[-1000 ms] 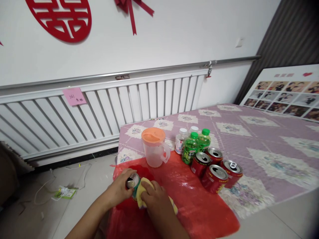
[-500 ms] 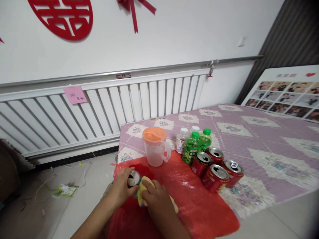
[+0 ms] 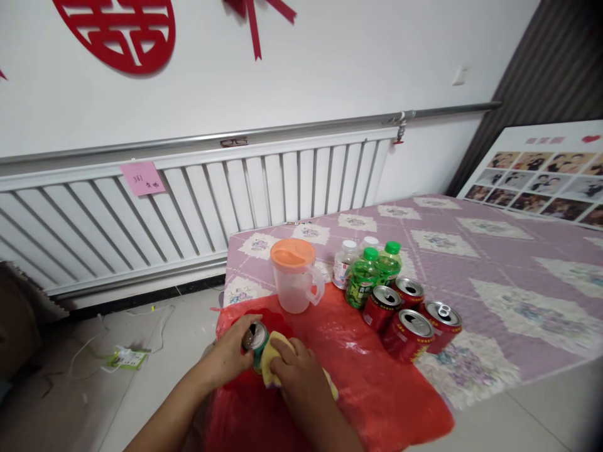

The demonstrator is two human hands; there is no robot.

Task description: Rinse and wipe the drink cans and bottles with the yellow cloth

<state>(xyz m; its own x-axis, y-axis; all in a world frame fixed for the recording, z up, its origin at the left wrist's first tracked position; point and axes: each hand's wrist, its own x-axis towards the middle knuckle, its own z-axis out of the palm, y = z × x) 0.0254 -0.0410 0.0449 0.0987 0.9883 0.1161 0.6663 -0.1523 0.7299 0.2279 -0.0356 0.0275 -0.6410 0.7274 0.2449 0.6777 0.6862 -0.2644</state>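
A green drink can (image 3: 259,338) with an opened silver top is gripped by my left hand (image 3: 230,355), whose fingers curl round its left side. My right hand (image 3: 301,376) clutches a yellow cloth (image 3: 270,361) and presses it against the can's right side. Beneath both hands lies a red plastic sheet (image 3: 362,383). Just beyond the can stands a clear plastic pitcher (image 3: 291,292) with an orange lid. The lower part of the can is partly hidden by my hands and the cloth.
Several red cans (image 3: 407,336) stand to the right on the sheet's edge. Behind them are green-capped bottles (image 3: 362,282) and white-capped bottles (image 3: 343,263). A lilac patterned cloth (image 3: 471,263) covers the table. A radiator (image 3: 282,188) lines the wall, and a photo board (image 3: 532,179) leans at far right.
The can's top has turned and shifted slightly right in my left hand. The cloth stays against its side. The other objects have not moved.
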